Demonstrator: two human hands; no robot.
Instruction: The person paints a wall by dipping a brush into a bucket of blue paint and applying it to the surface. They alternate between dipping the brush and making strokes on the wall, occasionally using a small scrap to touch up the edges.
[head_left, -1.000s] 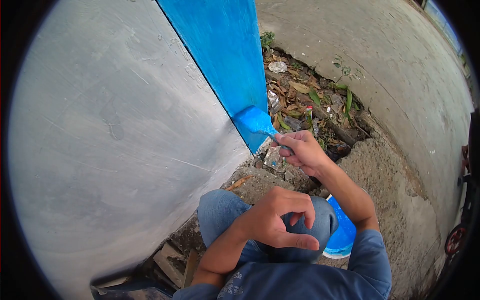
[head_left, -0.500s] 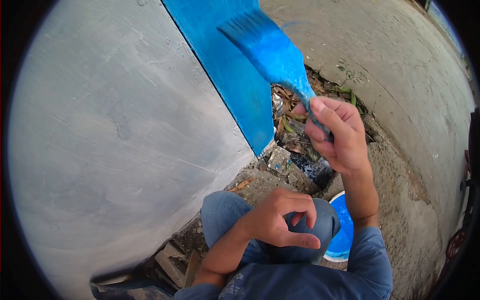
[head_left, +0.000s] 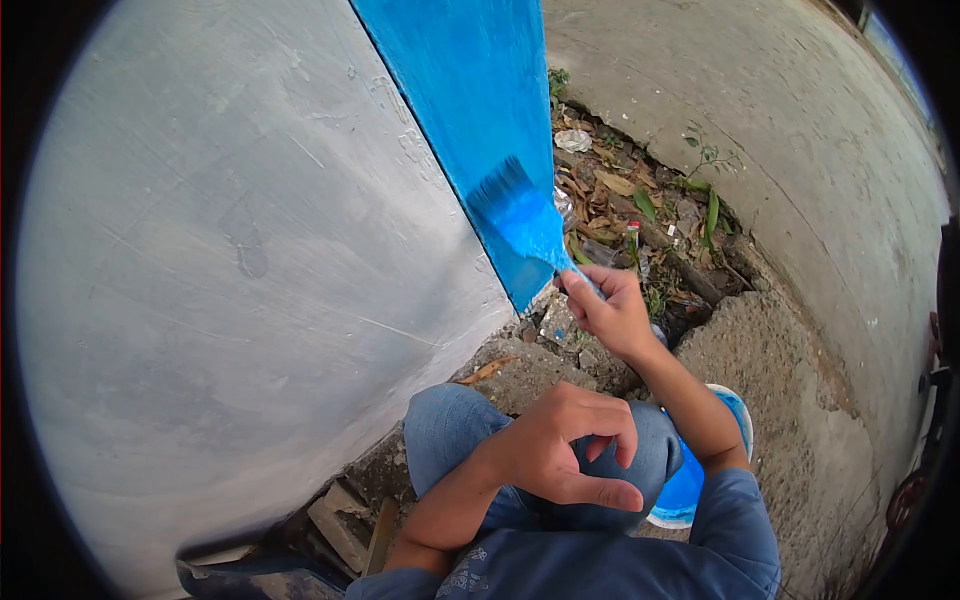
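Observation:
A paint-covered blue brush [head_left: 525, 222] is gripped by its handle in my right hand [head_left: 612, 305]. Its bristles point up and left over the lower part of the blue painted strip [head_left: 480, 110]; whether they touch it I cannot tell. My left hand [head_left: 570, 440] hangs above my knees with fingers curled and thumb apart, holding nothing. A bucket of blue paint [head_left: 683, 492] stands beside my right knee, partly hidden by my right forearm.
A grey-white wall [head_left: 240, 260] fills the left side. Dry leaves and litter [head_left: 640, 200] lie in a gap beside the concrete pavement [head_left: 780, 160]. Broken rubble [head_left: 345, 525] and a dark object [head_left: 260, 570] are at the lower left.
My right hand first lifted the brush up and away from the strip's foot, then lowered it again to the strip. My left hand has hardly moved.

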